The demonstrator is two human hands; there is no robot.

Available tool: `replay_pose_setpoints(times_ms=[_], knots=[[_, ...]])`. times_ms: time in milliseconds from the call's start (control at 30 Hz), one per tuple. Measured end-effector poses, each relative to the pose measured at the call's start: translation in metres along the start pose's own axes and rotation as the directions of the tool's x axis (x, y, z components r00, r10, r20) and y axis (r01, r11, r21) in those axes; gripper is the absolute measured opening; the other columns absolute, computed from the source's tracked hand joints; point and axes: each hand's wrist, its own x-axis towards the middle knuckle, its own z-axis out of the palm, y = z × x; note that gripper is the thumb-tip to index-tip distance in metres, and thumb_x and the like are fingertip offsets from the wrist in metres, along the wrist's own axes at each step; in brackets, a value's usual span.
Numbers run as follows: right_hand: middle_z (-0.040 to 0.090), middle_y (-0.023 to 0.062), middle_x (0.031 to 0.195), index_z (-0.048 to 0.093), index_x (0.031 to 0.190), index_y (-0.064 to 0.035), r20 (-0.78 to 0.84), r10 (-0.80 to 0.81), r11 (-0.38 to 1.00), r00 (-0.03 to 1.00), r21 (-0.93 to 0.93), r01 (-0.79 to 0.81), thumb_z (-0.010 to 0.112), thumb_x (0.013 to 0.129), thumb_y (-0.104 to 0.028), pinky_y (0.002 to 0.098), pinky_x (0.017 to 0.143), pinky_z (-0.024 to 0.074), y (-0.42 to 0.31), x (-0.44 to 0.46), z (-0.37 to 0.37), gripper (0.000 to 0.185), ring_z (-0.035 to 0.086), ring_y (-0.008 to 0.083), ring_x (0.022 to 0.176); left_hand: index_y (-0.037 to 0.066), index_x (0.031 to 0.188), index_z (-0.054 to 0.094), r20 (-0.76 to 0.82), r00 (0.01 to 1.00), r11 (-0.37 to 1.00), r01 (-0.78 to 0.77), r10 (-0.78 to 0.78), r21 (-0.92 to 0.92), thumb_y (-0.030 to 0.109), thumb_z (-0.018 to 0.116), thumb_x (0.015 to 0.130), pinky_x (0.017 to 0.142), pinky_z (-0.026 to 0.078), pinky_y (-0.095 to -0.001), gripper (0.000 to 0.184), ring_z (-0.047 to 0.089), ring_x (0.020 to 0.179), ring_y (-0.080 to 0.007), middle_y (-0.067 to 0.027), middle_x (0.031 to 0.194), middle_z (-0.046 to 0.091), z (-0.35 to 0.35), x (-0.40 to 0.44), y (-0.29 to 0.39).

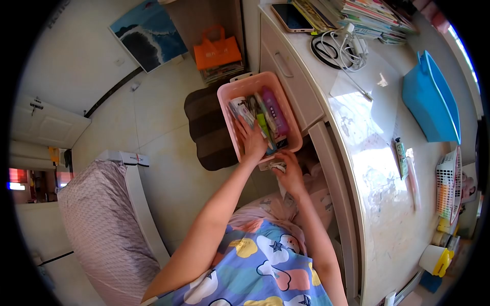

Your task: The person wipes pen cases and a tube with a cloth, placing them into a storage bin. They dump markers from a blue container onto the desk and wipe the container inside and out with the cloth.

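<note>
A pink plastic basket point(228, 125) holds a purple bottle point(275, 110), a green tube point(262, 121), a white package point(241, 108) and other narrow items. My left hand point(253, 142) reaches in over the near left side, fingers stretched out and resting on the items by the white package. At the basket's near rim, my right hand point(290, 174) is closed around a crumpled white cloth point(282, 189), which hangs down below the fingers. Whether it is fabric or tissue I cannot make out.
A white desk point(352, 168) with drawers runs along the right, bearing a phone point(292, 18), cables point(343, 48), a blue bin point(431, 102) and a tube point(401, 158). An orange bag point(218, 53) stands beyond the brown mat point(204, 132). A covered bed point(109, 219) is at left.
</note>
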Motion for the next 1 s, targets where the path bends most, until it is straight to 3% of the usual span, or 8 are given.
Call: replay_pose_setpoints(times_ms=[67, 167, 267, 567, 633, 833, 967, 1000], knots=[[0.05, 0.0152, 0.13, 0.059, 0.112, -0.0025, -0.004, -0.004, 1.0, 1.0, 0.014, 0.004, 0.072, 0.074, -0.004, 0.0382, 0.097, 0.0435, 0.001, 0.0, 0.0, 0.04, 0.053, 0.0347, 0.117, -0.005, 0.135, 0.042, 0.085, 0.979, 0.977, -0.191, 0.184, 0.092, 0.009, 0.073, 0.071, 0.113, 0.012, -0.0586, 0.073, 0.006, 0.141, -0.05, -0.0301, 0.148, 0.022, 0.006, 0.01, -0.025], [0.05, 0.0158, 0.13, 0.059, 0.111, -0.0024, -0.012, -0.003, 0.999, 1.0, 0.04, 0.003, 0.072, 0.074, -0.004, 0.0383, 0.097, 0.0435, 0.002, 0.0, 0.001, 0.039, 0.053, 0.0351, 0.117, -0.004, 0.133, 0.045, 0.164, 0.974, 0.955, -0.192, 0.158, 0.225, 0.012, 0.076, 0.069, 0.115, 0.013, -0.0536, 0.074, 0.006, 0.142, -0.0493, -0.0322, 0.147, 0.027, -0.006, 0.017, -0.028], [0.05, 0.0165, 0.13, 0.059, 0.111, -0.0024, -0.025, 0.009, 0.998, 1.0, 0.056, -0.008, 0.072, 0.074, -0.004, 0.0383, 0.097, 0.0435, 0.001, 0.0, 0.003, 0.039, 0.053, 0.0353, 0.117, -0.008, 0.127, 0.046, 0.098, 0.986, 0.934, -0.161, 0.137, 0.318, 0.011, 0.076, 0.067, 0.114, 0.016, -0.0561, 0.069, 0.01, 0.139, -0.0536, -0.0347, 0.142, 0.028, -0.013, 0.006, -0.025], [0.06, 0.0164, 0.114, 0.062, 0.11, -0.0019, -0.085, 0.051, 0.991, 0.995, 0.126, -0.04, 0.072, 0.075, -0.003, 0.0364, 0.09, 0.0479, -0.033, -0.014, -0.023, 0.036, 0.06, 0.0325, 0.106, -0.002, 0.122, 0.053, 0.214, 0.966, 0.948, -0.199, 0.146, 0.249, 0.021, 0.078, 0.068, 0.114, 0.019, -0.0524, 0.063, 0.022, 0.134, -0.0519, -0.0354, 0.141, 0.03, -0.026, 0.002, -0.01], [0.062, 0.016, 0.107, 0.062, 0.111, -0.0025, -0.127, 0.128, 0.976, 0.983, 0.193, -0.102, 0.072, 0.076, -0.003, 0.0356, 0.086, 0.0497, -0.046, -0.025, -0.037, 0.036, 0.063, 0.0309, 0.101, 0.001, 0.123, 0.056, 0.138, 0.979, 0.931, -0.186, 0.148, 0.314, 0.025, 0.076, 0.071, 0.114, 0.02, -0.0521, 0.061, 0.028, 0.134, -0.0441, -0.0285, 0.141, 0.035, -0.042, -0.003, 0.009], [0.064, 0.0132, 0.104, 0.063, 0.11, -0.0042, -0.249, 0.154, 0.942, 0.956, 0.328, -0.066, 0.07, 0.08, -0.006, 0.0348, 0.082, 0.051, -0.094, -0.061, -0.098, 0.031, 0.065, 0.0274, 0.094, 0.001, 0.124, 0.055, -0.194, 0.844, 0.801, -0.535, 0.499, -0.266, 0.002, 0.061, 0.084, 0.1, 0.038, -0.0434, 0.041, 0.045, 0.119, -0.0339, -0.0153, 0.125, 0.051, -0.086, -0.034, 0.117], [0.065, 0.009, 0.104, 0.065, 0.109, -0.0037, -0.437, 0.057, 0.964, 0.898, 0.258, 0.064, 0.069, 0.079, -0.001, 0.0293, 0.084, 0.0491, -0.112, -0.088, -0.141, 0.03, 0.063, 0.0191, 0.096, 0.001, 0.116, 0.061, -0.202, 0.688, 0.579, -0.706, 0.697, -0.407, -0.001, 0.059, 0.083, 0.094, 0.043, -0.039, 0.033, 0.052, 0.109, -0.031, -0.013, 0.116, 0.056, -0.109, -0.051, 0.196], [0.064, 0.0092, 0.104, 0.065, 0.107, -0.0021, -0.447, 0.094, 0.939, 0.889, 0.337, 0.07, 0.068, 0.078, 0.003, 0.0291, 0.086, 0.0483, -0.117, -0.095, -0.152, 0.029, 0.062, 0.0193, 0.097, 0.001, 0.114, 0.062, -0.174, 0.665, 0.55, -0.714, 0.726, -0.434, -0.002, 0.06, 0.082, 0.092, 0.044, -0.0388, 0.032, 0.054, 0.106, -0.0309, -0.0126, 0.114, 0.058, -0.109, -0.053, 0.216]])
